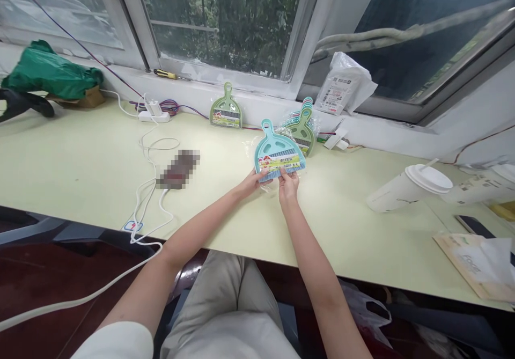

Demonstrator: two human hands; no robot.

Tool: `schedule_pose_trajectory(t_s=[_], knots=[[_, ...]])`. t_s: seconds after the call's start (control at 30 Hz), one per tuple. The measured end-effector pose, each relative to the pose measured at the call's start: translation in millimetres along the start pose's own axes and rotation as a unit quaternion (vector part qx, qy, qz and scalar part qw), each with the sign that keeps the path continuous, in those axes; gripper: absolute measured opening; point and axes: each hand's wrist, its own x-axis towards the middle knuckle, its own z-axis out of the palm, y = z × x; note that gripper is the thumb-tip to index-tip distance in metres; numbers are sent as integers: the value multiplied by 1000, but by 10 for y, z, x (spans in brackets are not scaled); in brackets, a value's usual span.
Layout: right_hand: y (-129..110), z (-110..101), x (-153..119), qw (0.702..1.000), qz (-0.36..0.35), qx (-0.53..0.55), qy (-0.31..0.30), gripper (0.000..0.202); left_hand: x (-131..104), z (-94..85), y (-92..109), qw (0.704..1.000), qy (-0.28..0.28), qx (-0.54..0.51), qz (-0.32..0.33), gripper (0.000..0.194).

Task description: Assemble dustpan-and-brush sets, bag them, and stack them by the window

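A light blue dustpan set [277, 147] in clear wrapping is held up over the table, its handle pointing away. My left hand [252, 182] grips its lower left corner, and my right hand [288, 183] pinches the lower edge near the middle right. Directly behind it stands a row of wrapped dustpans, a green one [302, 131] in front with blue and pink ones behind. Another green dustpan set [226, 109] leans upright against the wall below the window, further left.
On the left are a blurred-out object [179, 169] with white cables, a power strip [154, 117] and a green bag [48, 72]. To the right stand a lidded white cup [408, 187], a phone [475, 226] and a paper packet [475, 262]. A screwdriver [166, 74] lies on the sill.
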Motion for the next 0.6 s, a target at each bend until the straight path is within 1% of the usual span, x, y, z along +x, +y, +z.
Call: schedule_pose_trajectory(t_s=[0.03,0.1,0.17,0.23,0.3,0.37,0.43,0.47,0.53,0.6], knots=[[-16,-3,6,1000,-2,-7,3,42,8,28,-25,1000,-5,-6,-4,52],[-36,-4,15,1000,0,-16,5,40,26,47,-22,999,8,-17,27,51],[-30,1,16,1000,4,-11,-1,39,35,26,25,997,31,-20,68,50],[-3,9,6,1000,4,-2,-10,38,24,-9,66,996,43,-8,75,51],[26,16,-11,1000,-5,-6,-14,37,-2,-28,61,999,30,17,42,55],[39,19,-28,1000,-17,-21,-10,37,-26,-22,11,999,-3,33,-5,60],[32,20,-38,999,-24,-28,-5,37,-28,-1,-49,998,-39,25,-41,63],[23,21,-39,999,-27,-26,-4,38,-19,8,-69,998,-46,13,-45,62],[9,27,-37,999,-31,-15,-6,40,13,13,-77,999,-33,-12,-19,56],[8,34,-32,999,-33,-4,-10,40,47,-2,-48,999,-5,-22,31,52]])
